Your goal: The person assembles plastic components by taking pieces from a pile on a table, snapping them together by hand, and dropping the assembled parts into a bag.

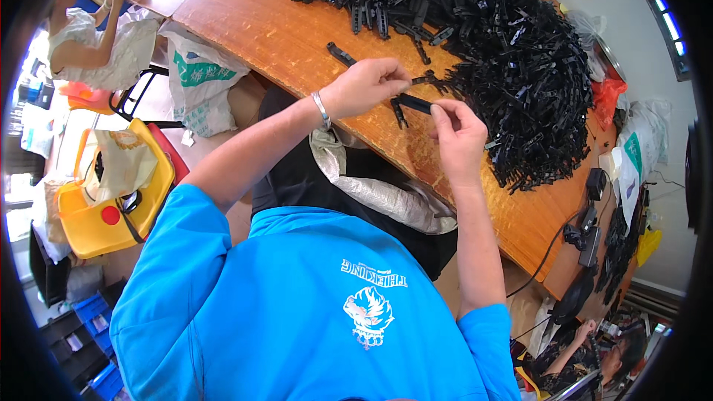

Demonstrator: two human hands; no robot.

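Observation:
Above the front of the wooden table, a slim black plastic strip stretches between my hands. My right hand pinches one end with thumb and fingers. The fingers of my left hand are closed at the other end, where the grip is partly hidden. A loose black part lies just beyond my left hand, and another black piece is below the strip. Past my hands rises a big pile of similar black plastic parts.
A silvery rolled cloth lies along the near table edge. On the left stand a yellow chair with a bag and a white sack. One person sits at far left, another at lower right. Cables and a black adapter are at right.

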